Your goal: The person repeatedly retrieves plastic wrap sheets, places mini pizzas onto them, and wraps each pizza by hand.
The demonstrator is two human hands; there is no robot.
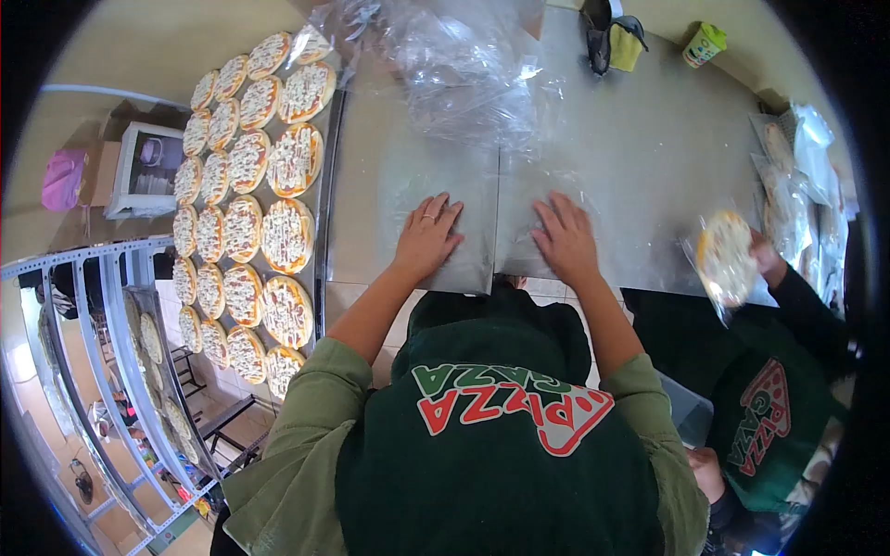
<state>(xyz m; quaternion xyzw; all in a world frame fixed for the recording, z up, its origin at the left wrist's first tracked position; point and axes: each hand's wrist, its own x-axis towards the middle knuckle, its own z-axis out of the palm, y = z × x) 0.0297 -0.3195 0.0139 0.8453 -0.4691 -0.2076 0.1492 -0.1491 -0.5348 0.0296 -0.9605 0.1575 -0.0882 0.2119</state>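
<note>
My left hand (428, 239) lies flat, fingers spread, on a clear plastic bag (464, 190) near the front edge of the metal table. To the right of the table's seam, my right hand (565, 243) rests palm down with its fingers apart, slightly blurred. Thin clear plastic (586, 199) shows around its fingers. Neither hand holds anything. Beyond both hands lies a loose heap of clear plastic bags (454, 69). Left of my left hand, a tray holds rows of small topped pizzas (287, 236).
At right, a co-worker's hand (766, 259) holds a bagged pizza (725, 258). Bagged pizzas (783, 199) are stacked beside it. A green cup (705, 44) and a tape dispenser (601, 42) stand at the back. A metal rack (102, 306) with trays is at left.
</note>
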